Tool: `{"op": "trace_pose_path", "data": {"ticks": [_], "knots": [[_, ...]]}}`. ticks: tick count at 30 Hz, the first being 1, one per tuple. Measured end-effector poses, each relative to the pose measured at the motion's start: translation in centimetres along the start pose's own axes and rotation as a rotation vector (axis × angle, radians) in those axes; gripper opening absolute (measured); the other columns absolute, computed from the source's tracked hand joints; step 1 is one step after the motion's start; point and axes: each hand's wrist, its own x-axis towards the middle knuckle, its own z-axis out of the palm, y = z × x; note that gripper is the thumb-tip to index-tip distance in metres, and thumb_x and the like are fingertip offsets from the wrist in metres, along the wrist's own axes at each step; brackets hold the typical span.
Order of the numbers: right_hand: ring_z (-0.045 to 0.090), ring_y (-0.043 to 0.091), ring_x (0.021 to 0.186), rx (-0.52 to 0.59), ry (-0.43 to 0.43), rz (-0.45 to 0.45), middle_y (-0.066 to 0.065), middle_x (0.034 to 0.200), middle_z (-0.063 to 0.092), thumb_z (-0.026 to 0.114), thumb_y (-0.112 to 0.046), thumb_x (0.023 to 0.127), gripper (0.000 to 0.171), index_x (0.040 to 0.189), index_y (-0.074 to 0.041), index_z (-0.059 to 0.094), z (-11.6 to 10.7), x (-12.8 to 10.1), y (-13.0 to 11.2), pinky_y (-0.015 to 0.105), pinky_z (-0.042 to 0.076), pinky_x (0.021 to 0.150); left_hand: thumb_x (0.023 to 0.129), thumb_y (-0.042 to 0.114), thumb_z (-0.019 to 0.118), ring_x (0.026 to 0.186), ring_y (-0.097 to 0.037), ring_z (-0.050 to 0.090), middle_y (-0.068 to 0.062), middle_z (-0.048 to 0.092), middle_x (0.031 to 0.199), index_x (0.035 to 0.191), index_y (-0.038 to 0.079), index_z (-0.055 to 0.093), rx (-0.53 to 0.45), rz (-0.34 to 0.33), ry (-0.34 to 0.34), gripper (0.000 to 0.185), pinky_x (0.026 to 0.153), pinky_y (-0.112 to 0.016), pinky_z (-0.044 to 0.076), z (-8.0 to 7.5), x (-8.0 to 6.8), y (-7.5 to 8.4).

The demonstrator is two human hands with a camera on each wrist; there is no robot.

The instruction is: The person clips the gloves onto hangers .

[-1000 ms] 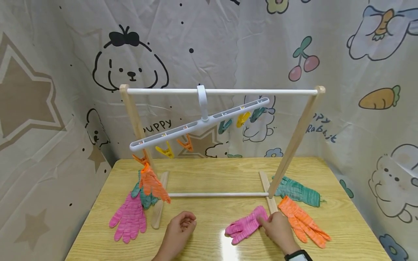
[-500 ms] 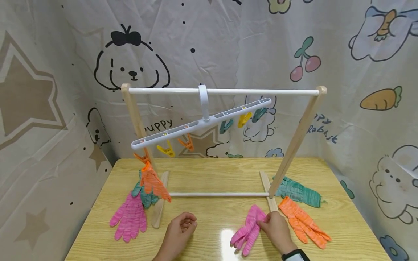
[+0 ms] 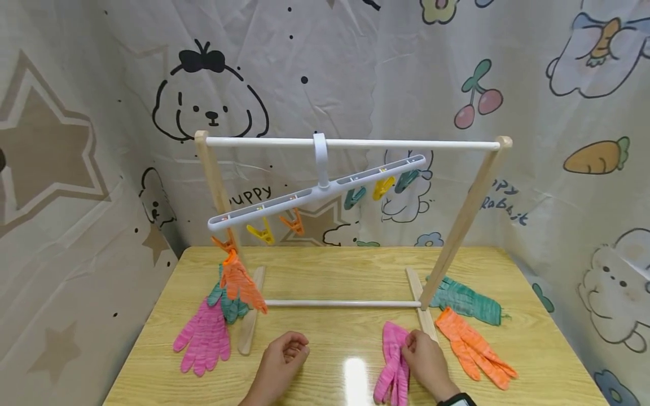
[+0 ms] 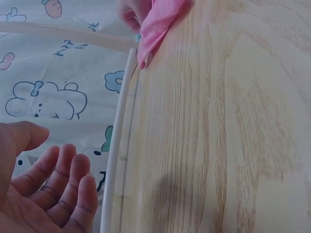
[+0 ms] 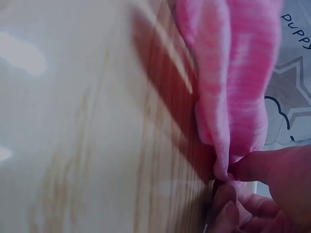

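The right hand (image 3: pixel 425 361), at about 5 o'clock on the pale wood-grain surface (image 3: pixel 335 270), pinches the cuff end of a pink knitted glove (image 3: pixel 392 361). The right wrist view shows thumb and fingers (image 5: pixel 265 167) closed on a fold of the knit, so the glove hangs bunched with its own fingers trailing towards the person, just above or brushing the surface. That grip at the cuff seems chosen to leave the cuff edge free and let the rest drop straight.

The left hand (image 3: pixel 281 361), at about 6 o'clock, holds nothing. Its fingers (image 4: pixel 68 189) are loosely curled and slightly apart, palm open towards the rack's lower white crossbar (image 3: pixel 341 303), as though kept free and near.

Behind both hands stands a small drying rack of light wooden legs and a white top rail (image 3: pixel 355 143). From the rail hangs a white plastic clip hanger (image 3: pixel 317 194), tilted low at its 9 o'clock end. That end carries an orange knitted glove (image 3: pixel 240 285) clipped by its cuff, and the weight probably explains the tilt. The other coloured pegs (image 3: pixel 264 232) hang bare.

At 8 o'clock a second pink knitted glove (image 3: pixel 203 341) lies flat, with a teal knitted glove (image 3: pixel 229 307) partly hidden behind the hanging orange one. At 4 o'clock, beside the rack's right foot, lie another teal knitted glove (image 3: pixel 464 301) and another orange knitted glove (image 3: pixel 472 347), just beside the right hand. A cartoon-printed cloth backdrop (image 3: pixel 101 113) closes in the scene.
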Motion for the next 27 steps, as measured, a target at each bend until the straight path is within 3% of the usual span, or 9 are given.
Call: {"op": "trace_pose_path", "data": {"ticks": [11, 17, 27], "knots": [[0.051, 0.011, 0.062, 0.085, 0.014, 0.02, -0.002, 0.071, 0.059, 0.068, -0.016, 0.086, 0.011, 0.086, -0.01, 0.059, -0.7, 0.2, -0.4, 0.027, 0.039, 0.054, 0.098, 0.017, 0.065, 0.078, -0.006, 0.06, -0.008, 0.067, 0.093, 0.108, -0.004, 0.065, 0.024, 0.021, -0.019, 0.023, 0.069, -0.02, 0.052, -0.1, 0.4, 0.1], [0.06, 0.007, 0.071, 0.273, 0.03, -0.02, 0.003, 0.079, 0.069, 0.074, -0.008, 0.086, 0.011, 0.091, -0.004, 0.064, -0.8, 0.4, -1.4, 0.02, 0.048, 0.063, 0.099, 0.016, 0.064, 0.081, -0.008, 0.061, -0.008, 0.067, 0.095, 0.109, -0.004, 0.065, 0.015, 0.012, -0.029, 0.023, 0.07, -0.02, 0.052, -0.2, 0.6, 0.6], [0.056, 0.003, 0.057, 0.503, 0.069, -0.03, 0.01, 0.078, 0.07, 0.074, 0.0, 0.085, 0.016, 0.098, 0.004, 0.065, -1.0, 0.4, -2.8, 0.021, 0.048, 0.055, 0.098, 0.019, 0.066, 0.082, -0.007, 0.061, -0.011, 0.069, 0.097, 0.109, 0.0, 0.067, 0.058, 0.061, -0.01, 0.022, 0.071, -0.019, 0.051, -0.1, 1.2, 1.1]]}}
